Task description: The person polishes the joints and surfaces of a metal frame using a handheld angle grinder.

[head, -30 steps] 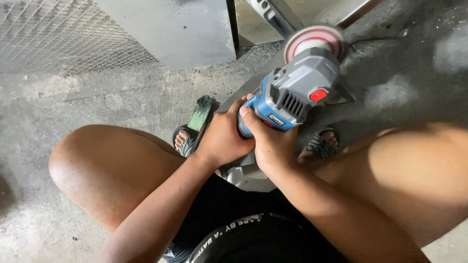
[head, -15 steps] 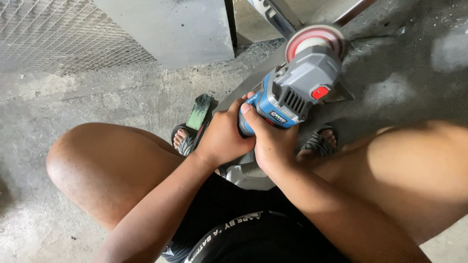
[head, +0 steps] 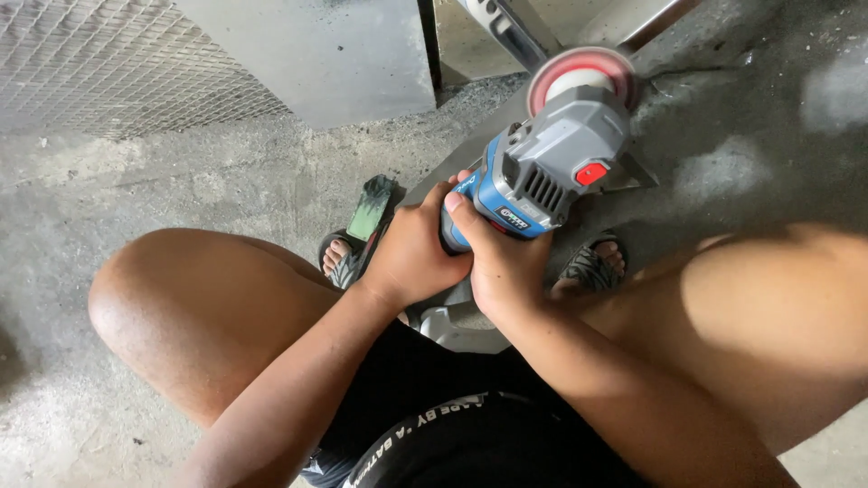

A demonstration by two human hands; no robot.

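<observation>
Both hands grip a blue and grey angle grinder (head: 548, 163) with a red switch. My left hand (head: 411, 253) wraps the rear of its blue body. My right hand (head: 500, 262) clasps the same handle just beside it. The grinder's round pinkish disc (head: 579, 74) points away from me and rests against a grey metal piece (head: 633, 167) lying on the floor. My knees are spread to either side, and my sandalled feet sit below the tool.
Bare concrete floor (head: 181, 190) all around. A wire mesh panel (head: 108, 63) stands at the upper left, next to a flat grey sheet (head: 334, 54). Metal bars (head: 506, 27) lean at the top. A green-handled object (head: 372, 210) lies by my left foot.
The grinder and both hands stay almost in place; the view shifts very slightly, and the grip is unchanged.
</observation>
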